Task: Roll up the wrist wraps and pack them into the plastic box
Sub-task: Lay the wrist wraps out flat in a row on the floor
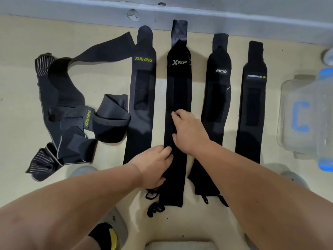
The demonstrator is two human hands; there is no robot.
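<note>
The left hand (pixel 155 165) has its grip closed on the near left edge of the XTEP wrap (pixel 178 83), fingers curled in and seemingly pinching the fabric. The right hand (pixel 187 130) lies over the same strap a little farther up with its fingers bent down onto it, and from here I cannot tell whether that grip is pinching or only pressing. The wrap lies flat and full length on the desk (pixel 18 87), not yet rolled, with its thumb loop (pixel 155 208) trailing loose at the near end. That loop worries me: if the roll starts from there, the cord could get caught inside and leave a lumpy, crooked core. Both hands also sit toward the left edge, so the roll may well skew and telescope. The XUEYING wrap (pixel 142 98) lies just beside it on the left and another wrap (pixel 216 98) close on the right, both showing hook patches, so a sideways drift could snag one and drag it along. A fourth wrap (pixel 252 105) lies beyond, and a tangled heap (pixel 68 114) sits at the far left. The plastic box (pixel 288 109) stands well apart at the right edge, so a loose roll might spring open on the way over.
</note>
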